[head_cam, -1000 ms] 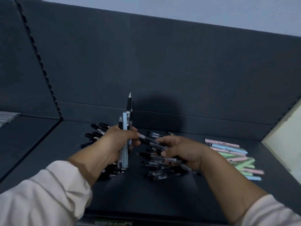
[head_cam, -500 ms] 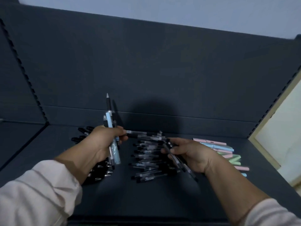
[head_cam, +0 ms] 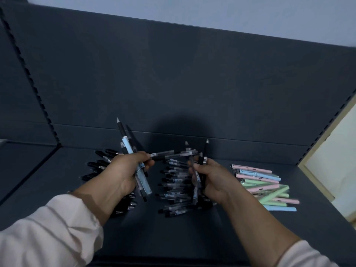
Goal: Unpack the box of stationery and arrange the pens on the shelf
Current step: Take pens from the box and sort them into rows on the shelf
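Observation:
My left hand grips a bundle of pens that stands nearly upright, one with a pale blue barrel and a black top; another clear pen sticks out sideways from its fingers. My right hand holds a few clear pens tilted upright over a pile of clear black-capped pens on the dark shelf. Black pens lie in a row behind my left hand. Pastel pink, green and blue pens lie in a heap to the right.
The shelf has a dark back panel and a perforated upright on the left, with another shelf bay beyond it. A pale wooden panel borders the right side. The front edge of the shelf runs along the bottom.
My right hand has lifted its pens from lying across the pile to standing tilted upright. My left hand keeps its bundle, shifted slightly. The view has panned a little.

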The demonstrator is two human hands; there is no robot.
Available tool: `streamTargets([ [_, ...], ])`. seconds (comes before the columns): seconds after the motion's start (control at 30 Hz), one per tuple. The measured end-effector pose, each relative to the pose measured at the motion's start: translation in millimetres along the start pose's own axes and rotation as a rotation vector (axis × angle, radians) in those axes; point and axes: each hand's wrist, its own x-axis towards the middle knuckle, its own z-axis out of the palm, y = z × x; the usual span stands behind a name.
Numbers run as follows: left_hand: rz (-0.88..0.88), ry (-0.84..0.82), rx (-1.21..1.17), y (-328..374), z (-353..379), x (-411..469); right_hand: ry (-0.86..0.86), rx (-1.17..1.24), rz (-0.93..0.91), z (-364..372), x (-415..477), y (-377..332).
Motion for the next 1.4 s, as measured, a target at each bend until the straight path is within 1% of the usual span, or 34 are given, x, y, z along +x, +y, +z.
streamTargets([
  [0.2,-0.054,-0.016,0.009,-9.2,11.5,-0.6,0.034,0.213,0.008,11.9,-0.7,-0.5],
  [0.33,-0.079,-0.05,0.038,-18.4,24.3,-3.4,0.003,0.362,-0.023,19.6,-1.9,0.0],
  [0.43,-0.081,-0.057,0.087,-24.5,29.8,-2.6,-0.027,0.413,-0.051,20.4,-2.4,-1.7],
  [0.57,-0.088,-0.075,0.117,-32.0,36.0,-3.1,-0.06,0.376,-0.069,20.6,-3.8,-4.1],
  [0.7,-0.065,-0.107,0.183,-33.8,40.5,-5.5,-0.023,0.311,-0.056,20.1,-1.4,-6.6],
  [0.87,-0.08,-0.226,0.267,-29.9,42.4,-9.5,0.035,0.244,-0.061,17.5,4.5,-14.8],
  [0.97,-0.081,-0.271,0.294,-27.3,41.8,-11.9,0.021,0.167,-0.044,11.5,10.0,-21.9],
  [1.07,-0.07,-0.259,0.328,-22.1,34.5,-10.4,-0.015,-0.006,-0.042,2.8,14.4,-33.6],
  [1.13,-0.053,-0.232,0.373,-18.5,27.7,-6.4,-0.021,-0.225,-0.084,-3.2,17.4,-41.5],
  [1.17,-0.047,-0.217,0.382,-16.8,24.4,-3.9,-0.019,-0.378,-0.118,-5.1,18.2,-44.9],
  [1.27,-0.041,-0.171,0.358,-12.7,16.7,2.4,-0.005,-1.055,-0.257,-7.0,22.8,-50.7],
  [1.3,-0.041,-0.155,0.342,-12.4,14.8,4.0,-0.015,-1.226,-0.272,-5.0,24.3,-50.0],
  [1.33,-0.043,-0.139,0.33,-12.2,12.9,4.6,-0.031,-1.322,-0.265,-2.6,24.9,-48.6],
  [1.4,-0.046,-0.116,0.313,-13.6,9.7,5.7,-0.073,-1.376,-0.234,2.8,25.3,-44.0],
])
